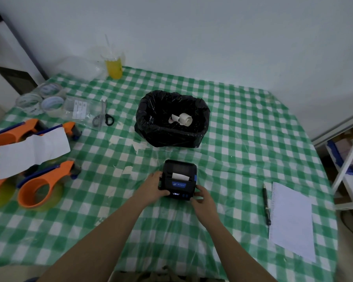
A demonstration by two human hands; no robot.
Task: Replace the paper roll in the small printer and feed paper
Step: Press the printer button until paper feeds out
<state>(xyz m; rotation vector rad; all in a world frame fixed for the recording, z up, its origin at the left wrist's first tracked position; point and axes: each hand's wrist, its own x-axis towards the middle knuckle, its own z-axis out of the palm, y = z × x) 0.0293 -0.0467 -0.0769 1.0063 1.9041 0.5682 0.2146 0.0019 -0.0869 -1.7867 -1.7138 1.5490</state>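
Observation:
A small black printer (179, 169) stands on the green checked tablecloth (232, 139) in front of me, lid down, its little display lit. A short strip of white paper (179, 176) sticks out of its slot. My left hand (154, 187) grips the printer's left side, thumb on the front corner. My right hand (202, 198) holds the front right corner, fingers curled on the edge. A used white paper roll (182, 119) lies inside the black-lined bin (151, 127) behind the printer.
Orange tape dispensers (41, 188) with a white sheet over them lie at the left. Scissors (103, 116), tape rolls (41, 100) and a yellow cup (114, 67) sit further back. A pen (266, 204) and paper sheet (291, 220) are at the right; a metal shelf (346, 159) stands beyond.

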